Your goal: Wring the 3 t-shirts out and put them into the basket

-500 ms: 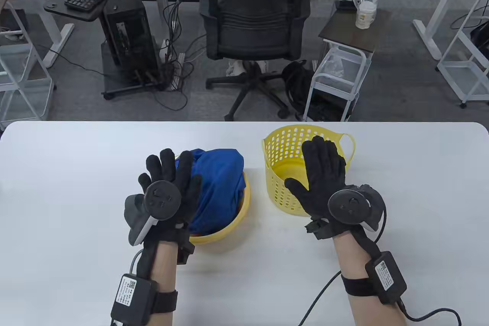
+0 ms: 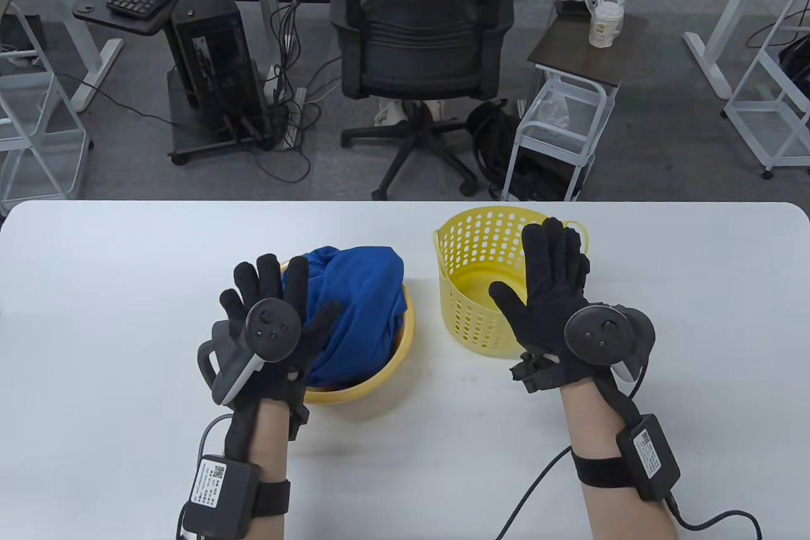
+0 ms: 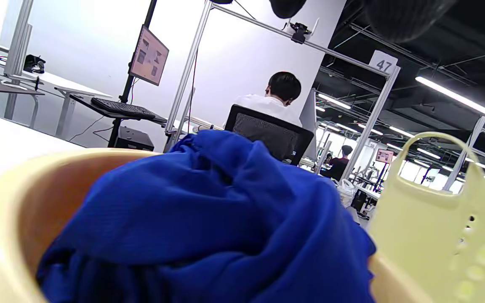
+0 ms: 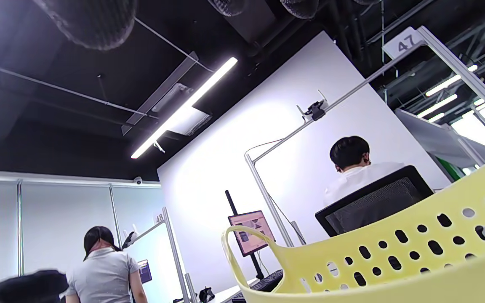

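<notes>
I've got both hands spread flat, grasping nothing: left hand (image 2: pixel 272 318) above the round yellow basin (image 2: pixel 405 337) holding the crumpled blue t-shirt (image 2: pixel 361 306), right hand (image 2: pixel 557 287) over the perforated yellow plastic basket (image 2: pixel 468 261) on the white worktop (image 2: pixel 126 287).

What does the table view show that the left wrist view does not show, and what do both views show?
Only the table view shows both hands, the left hand and the right hand, open with straight fingers, and the basket's empty inside.

Only the left wrist view shows a monitor and a seated person.

Both show the blue t-shirt in the yellow basin beside the yellow basket.
</notes>
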`<state>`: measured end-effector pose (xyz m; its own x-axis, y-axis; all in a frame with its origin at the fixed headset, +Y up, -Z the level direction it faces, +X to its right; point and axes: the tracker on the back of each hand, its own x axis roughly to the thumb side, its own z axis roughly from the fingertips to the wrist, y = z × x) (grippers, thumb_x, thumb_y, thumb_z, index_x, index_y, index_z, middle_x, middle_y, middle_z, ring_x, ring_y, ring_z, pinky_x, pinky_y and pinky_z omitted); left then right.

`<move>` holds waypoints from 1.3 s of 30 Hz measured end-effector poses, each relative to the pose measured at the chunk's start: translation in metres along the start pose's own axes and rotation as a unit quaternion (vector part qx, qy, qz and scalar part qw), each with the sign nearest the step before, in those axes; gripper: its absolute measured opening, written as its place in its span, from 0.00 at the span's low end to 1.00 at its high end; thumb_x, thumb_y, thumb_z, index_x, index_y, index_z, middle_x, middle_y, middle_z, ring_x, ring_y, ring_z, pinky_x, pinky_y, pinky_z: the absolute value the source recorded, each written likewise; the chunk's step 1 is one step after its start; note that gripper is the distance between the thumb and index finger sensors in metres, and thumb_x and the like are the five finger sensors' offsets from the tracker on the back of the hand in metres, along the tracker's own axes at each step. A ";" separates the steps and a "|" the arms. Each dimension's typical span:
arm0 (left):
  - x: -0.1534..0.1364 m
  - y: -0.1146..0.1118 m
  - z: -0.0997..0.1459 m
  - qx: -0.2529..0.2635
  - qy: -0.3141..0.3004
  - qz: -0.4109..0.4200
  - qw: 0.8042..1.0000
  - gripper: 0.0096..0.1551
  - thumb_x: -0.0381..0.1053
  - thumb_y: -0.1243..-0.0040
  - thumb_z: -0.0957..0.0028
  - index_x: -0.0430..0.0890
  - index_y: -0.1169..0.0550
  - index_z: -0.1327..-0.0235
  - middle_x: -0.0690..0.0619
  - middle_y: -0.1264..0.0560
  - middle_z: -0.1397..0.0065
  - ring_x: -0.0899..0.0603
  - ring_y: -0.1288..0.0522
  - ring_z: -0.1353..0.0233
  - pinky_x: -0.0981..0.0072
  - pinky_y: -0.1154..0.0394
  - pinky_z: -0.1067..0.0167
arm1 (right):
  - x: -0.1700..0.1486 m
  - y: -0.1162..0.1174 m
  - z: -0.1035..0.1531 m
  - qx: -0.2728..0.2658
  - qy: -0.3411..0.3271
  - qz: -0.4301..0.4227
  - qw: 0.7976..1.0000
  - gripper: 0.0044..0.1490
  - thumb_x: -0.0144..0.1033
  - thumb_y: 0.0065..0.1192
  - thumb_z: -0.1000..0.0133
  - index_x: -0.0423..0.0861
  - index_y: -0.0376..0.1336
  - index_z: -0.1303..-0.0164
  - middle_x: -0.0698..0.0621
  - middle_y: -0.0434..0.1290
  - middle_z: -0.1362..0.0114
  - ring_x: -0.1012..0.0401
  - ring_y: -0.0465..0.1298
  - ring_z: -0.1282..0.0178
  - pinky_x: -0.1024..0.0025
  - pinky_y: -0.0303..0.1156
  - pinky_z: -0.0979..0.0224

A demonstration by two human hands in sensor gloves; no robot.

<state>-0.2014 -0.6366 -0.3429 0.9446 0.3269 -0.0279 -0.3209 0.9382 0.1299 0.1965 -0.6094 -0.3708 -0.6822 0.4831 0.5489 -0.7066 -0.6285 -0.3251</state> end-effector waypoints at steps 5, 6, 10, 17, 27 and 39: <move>-0.013 -0.018 -0.012 -0.093 0.038 -0.043 0.994 0.53 0.73 0.36 0.42 0.57 0.44 0.09 0.45 0.56 0.05 0.32 0.66 0.15 0.37 0.66 0.23 | -0.005 0.001 -0.002 -0.002 0.009 -0.018 1.000 0.55 0.59 0.51 0.37 0.36 0.39 0.14 0.20 0.39 0.16 0.19 0.39 0.25 0.18 0.40 0.36; -0.013 -0.022 -0.014 -0.123 0.050 -0.058 0.989 0.53 0.72 0.33 0.44 0.54 0.40 0.10 0.44 0.55 0.05 0.31 0.65 0.15 0.37 0.66 0.23 | -0.005 0.001 -0.002 -0.003 0.010 -0.020 1.000 0.55 0.59 0.51 0.37 0.36 0.39 0.14 0.20 0.39 0.16 0.19 0.39 0.25 0.18 0.40 0.36; -0.011 -0.036 -0.017 -0.151 0.101 -0.149 0.972 0.38 0.61 0.26 0.43 0.54 0.25 0.20 0.41 0.44 0.08 0.29 0.57 0.15 0.34 0.59 0.24 | -0.004 0.001 -0.004 -0.005 0.012 -0.033 0.999 0.54 0.58 0.52 0.36 0.35 0.40 0.14 0.20 0.39 0.17 0.19 0.40 0.25 0.18 0.40 0.36; -0.008 0.006 0.007 0.008 0.098 0.019 0.995 0.22 0.58 0.44 0.33 0.59 0.26 0.27 0.43 0.22 0.24 0.41 0.15 0.39 0.45 0.21 0.39 | 0.007 -0.008 -0.001 -0.017 0.003 -0.060 0.998 0.54 0.57 0.53 0.36 0.34 0.41 0.14 0.20 0.40 0.17 0.19 0.41 0.25 0.18 0.41 0.36; 0.038 0.095 0.030 0.044 -0.126 0.543 0.829 0.23 0.56 0.50 0.28 0.53 0.33 0.23 0.43 0.29 0.18 0.42 0.19 0.30 0.48 0.24 0.30 | 0.027 0.007 -0.001 0.067 -0.021 -0.099 0.993 0.67 0.61 0.65 0.40 0.32 0.34 0.15 0.19 0.37 0.16 0.18 0.37 0.26 0.17 0.38 0.37; 0.143 0.172 0.062 -0.048 -0.357 0.639 0.680 0.23 0.60 0.58 0.26 0.59 0.41 0.20 0.50 0.37 0.10 0.49 0.25 0.20 0.54 0.29 0.19 | 0.063 0.064 0.007 0.298 -0.099 -0.140 0.939 0.87 0.66 0.74 0.54 0.27 0.24 0.20 0.17 0.27 0.19 0.18 0.28 0.29 0.15 0.33 0.39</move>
<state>-0.1173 -0.4356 -0.2633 -0.3270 0.7756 0.5399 -0.8819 -0.0452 -0.4692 0.1097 -0.6232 -0.3520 -0.3946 0.5951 0.7001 -0.5829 -0.7511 0.3099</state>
